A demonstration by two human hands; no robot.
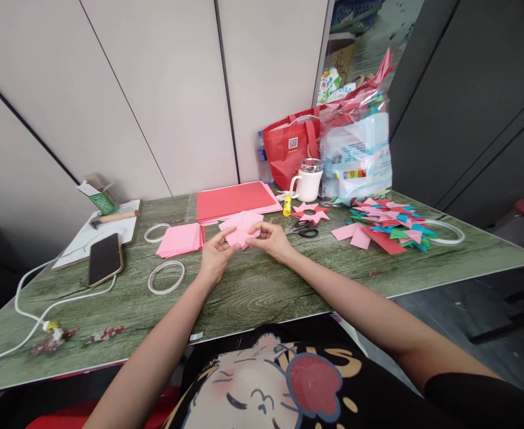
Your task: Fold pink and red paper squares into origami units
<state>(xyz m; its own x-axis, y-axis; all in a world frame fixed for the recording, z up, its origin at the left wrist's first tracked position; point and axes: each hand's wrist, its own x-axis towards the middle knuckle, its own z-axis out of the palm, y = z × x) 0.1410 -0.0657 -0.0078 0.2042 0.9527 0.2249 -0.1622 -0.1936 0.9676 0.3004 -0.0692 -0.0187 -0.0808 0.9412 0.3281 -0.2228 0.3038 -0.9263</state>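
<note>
A piece of pink folded paper [242, 226] is held up over the middle of the table's near half. My left hand [217, 253] grips its left side between thumb and fingers. On the right side, my right hand [273, 239] pinches its lower edge. Just left of my hands lies a stack of pink paper squares [180, 239], with red sheets showing at its edge. Behind the held piece rests a pile of larger red and pink sheets [232, 201]. Black-handled scissors [305, 231] lie right of my right hand.
Two tape rolls [166, 277] lie at left, near a phone [105, 260], a white cable [74, 301] and a hammer [115, 218]. A yellow glue stick [287, 205], paper stars [312, 214], a white mug [309, 182], bags [355, 152] and a heap of coloured paper pieces [391, 220] stand or lie right.
</note>
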